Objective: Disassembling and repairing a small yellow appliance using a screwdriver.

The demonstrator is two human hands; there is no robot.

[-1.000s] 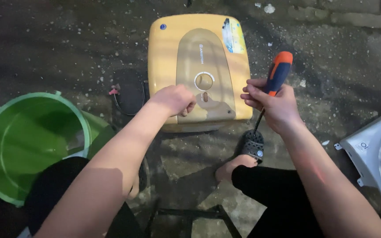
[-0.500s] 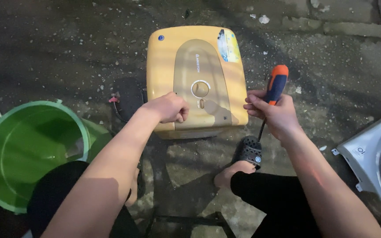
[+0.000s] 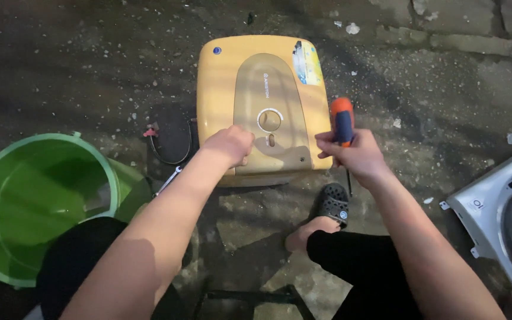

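Observation:
A yellow box-shaped water heater (image 3: 256, 77) lies flat on the wet concrete ground, with a round dial (image 3: 269, 120) on its beige front panel. My left hand (image 3: 230, 144) rests with curled fingers on the heater's lower left part, near the dial. My right hand (image 3: 354, 155) grips a screwdriver (image 3: 343, 121) with an orange and blue handle, held upright at the heater's right edge, its shaft pointing down.
A green bucket (image 3: 16, 195) stands at the left. A black pouch with cable (image 3: 170, 133) and a small spanner (image 3: 168, 180) lie left of the heater. A grey appliance panel (image 3: 505, 219) sits at the right. My foot in a black clog (image 3: 331, 204) is below the heater.
The screwdriver has tilted from leaning right to nearly upright, and my right hand has come closer to the heater's right edge. My left hand stays on the heater.

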